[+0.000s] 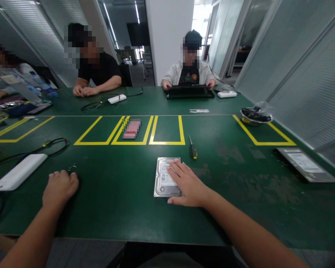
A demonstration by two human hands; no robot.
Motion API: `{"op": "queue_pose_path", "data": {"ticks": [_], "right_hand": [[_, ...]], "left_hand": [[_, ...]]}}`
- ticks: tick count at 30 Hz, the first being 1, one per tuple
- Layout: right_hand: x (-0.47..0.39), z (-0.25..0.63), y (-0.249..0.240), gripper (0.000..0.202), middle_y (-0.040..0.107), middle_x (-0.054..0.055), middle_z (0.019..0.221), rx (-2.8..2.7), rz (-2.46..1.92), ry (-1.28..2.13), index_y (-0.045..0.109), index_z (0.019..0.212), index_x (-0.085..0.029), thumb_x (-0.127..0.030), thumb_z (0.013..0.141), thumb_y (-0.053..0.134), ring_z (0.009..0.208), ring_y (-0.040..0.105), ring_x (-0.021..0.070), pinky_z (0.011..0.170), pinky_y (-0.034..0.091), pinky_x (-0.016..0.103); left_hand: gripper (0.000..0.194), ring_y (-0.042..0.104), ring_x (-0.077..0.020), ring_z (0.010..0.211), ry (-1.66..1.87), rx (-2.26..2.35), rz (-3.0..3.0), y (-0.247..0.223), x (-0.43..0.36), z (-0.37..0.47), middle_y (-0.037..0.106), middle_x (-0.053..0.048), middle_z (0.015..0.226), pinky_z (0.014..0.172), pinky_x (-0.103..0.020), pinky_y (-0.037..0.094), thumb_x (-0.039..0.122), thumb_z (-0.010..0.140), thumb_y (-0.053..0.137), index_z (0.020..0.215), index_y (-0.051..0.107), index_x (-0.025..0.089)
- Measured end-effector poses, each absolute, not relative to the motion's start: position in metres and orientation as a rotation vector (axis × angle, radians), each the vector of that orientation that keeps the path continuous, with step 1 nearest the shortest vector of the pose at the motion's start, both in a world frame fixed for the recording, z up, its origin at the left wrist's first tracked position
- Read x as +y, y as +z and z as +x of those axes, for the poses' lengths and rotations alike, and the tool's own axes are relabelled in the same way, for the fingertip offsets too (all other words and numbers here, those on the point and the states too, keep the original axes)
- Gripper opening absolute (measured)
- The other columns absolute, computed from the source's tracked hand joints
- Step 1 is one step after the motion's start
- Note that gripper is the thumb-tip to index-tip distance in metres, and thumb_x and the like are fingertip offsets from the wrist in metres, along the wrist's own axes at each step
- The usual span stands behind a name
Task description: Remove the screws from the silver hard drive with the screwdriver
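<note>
A silver hard drive (163, 182) with a white label lies flat on the green table (114, 208) in front of me. My right hand (187, 184) rests on its right side, fingers spread and holding nothing. My left hand (60, 188) is on the table to the left, closed with its fingers curled under; whatever may be inside is hidden. Several tiny screws (72, 167) lie just beyond that hand. Past the drive, slightly right, is a screwdriver (193, 150) with a black and yellow handle, its tip pointing away.
Yellow tape outlines (167, 143) mark the table. A pink item (132, 129) lies inside one. At right are a second drive-like metal unit (304, 163) and a bowl of dark things (256, 116). A white power strip (19, 173) lies left. Several people sit across; one holds a black panel (190, 92).
</note>
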State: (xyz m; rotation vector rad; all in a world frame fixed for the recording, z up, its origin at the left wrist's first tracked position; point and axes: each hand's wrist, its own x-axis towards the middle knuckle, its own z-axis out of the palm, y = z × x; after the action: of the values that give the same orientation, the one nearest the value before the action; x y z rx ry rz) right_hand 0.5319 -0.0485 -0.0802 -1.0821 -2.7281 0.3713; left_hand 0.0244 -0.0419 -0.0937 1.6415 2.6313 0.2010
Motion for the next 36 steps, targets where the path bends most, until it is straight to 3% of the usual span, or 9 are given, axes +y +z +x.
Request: {"op": "queue_pose_path", "data": {"ticks": [3, 8, 10, 15, 24, 36], "right_hand": [[-0.049, 0.532, -0.080, 0.109, 0.013, 0.019, 0.163, -2.725, -1.088, 0.379, 0.022, 0.155, -0.008, -0.080, 0.077, 0.050, 0.151, 0.005, 0.0347, 0.121, 0.010, 0.053], [-0.050, 0.532, -0.079, 0.110, 0.013, 0.019, 0.163, -2.721, -1.081, 0.402, 0.021, 0.155, -0.009, -0.080, 0.077, 0.050, 0.151, 0.005, 0.0349, 0.121, 0.009, 0.054], [-0.050, 0.532, -0.079, 0.110, 0.013, 0.019, 0.163, -2.720, -1.081, 0.403, 0.021, 0.155, -0.009, -0.079, 0.077, 0.050, 0.151, 0.005, 0.0348, 0.121, 0.009, 0.053], [-0.050, 0.532, -0.078, 0.111, 0.012, 0.019, 0.163, -2.728, -1.093, 0.395, 0.021, 0.155, -0.008, -0.080, 0.077, 0.050, 0.151, 0.005, 0.0347, 0.121, 0.009, 0.053], [-0.049, 0.531, -0.077, 0.111, 0.014, 0.019, 0.163, -2.736, -1.108, 0.403, 0.022, 0.155, -0.008, -0.081, 0.076, 0.049, 0.151, 0.005, 0.0343, 0.121, 0.010, 0.053], [-0.049, 0.532, -0.080, 0.110, 0.015, 0.019, 0.162, -2.711, -1.076, 0.392, 0.022, 0.155, -0.009, -0.080, 0.076, 0.051, 0.151, 0.006, 0.0344, 0.121, 0.010, 0.053]], "left_hand": [[0.056, 0.054, -0.0387, 0.106, -0.131, 2.681, 1.723, -0.091, -0.041, 0.029, 0.062, -0.031, 0.109, 0.087, -0.042, 0.043, 0.044, 0.089, 0.031, 0.101, 0.061, -0.002], [0.070, 0.058, -0.0394, 0.103, -0.089, 2.798, 1.463, -0.081, -0.041, 0.029, 0.062, -0.025, 0.118, 0.073, -0.038, 0.045, 0.059, 0.088, 0.031, 0.127, 0.056, 0.006], [0.071, 0.059, -0.0389, 0.104, -0.034, 2.854, 1.427, -0.078, -0.039, 0.024, 0.065, -0.022, 0.117, 0.075, -0.038, 0.045, 0.060, 0.086, 0.035, 0.132, 0.055, 0.010], [0.054, 0.062, -0.0313, 0.093, 0.084, 2.872, 1.242, -0.072, -0.030, 0.015, 0.071, -0.011, 0.102, 0.076, -0.037, 0.046, 0.055, 0.082, 0.046, 0.114, 0.068, 0.018], [0.041, 0.059, -0.0280, 0.078, 0.151, 2.910, 1.234, -0.067, -0.032, 0.026, 0.064, -0.006, 0.072, 0.073, -0.033, 0.045, 0.050, 0.079, 0.051, 0.096, 0.073, 0.019], [0.043, 0.056, -0.0254, 0.072, 0.036, 2.917, 1.420, -0.074, -0.034, 0.026, 0.066, -0.008, 0.083, 0.064, -0.031, 0.044, 0.048, 0.082, 0.047, 0.104, 0.071, 0.020]]}}
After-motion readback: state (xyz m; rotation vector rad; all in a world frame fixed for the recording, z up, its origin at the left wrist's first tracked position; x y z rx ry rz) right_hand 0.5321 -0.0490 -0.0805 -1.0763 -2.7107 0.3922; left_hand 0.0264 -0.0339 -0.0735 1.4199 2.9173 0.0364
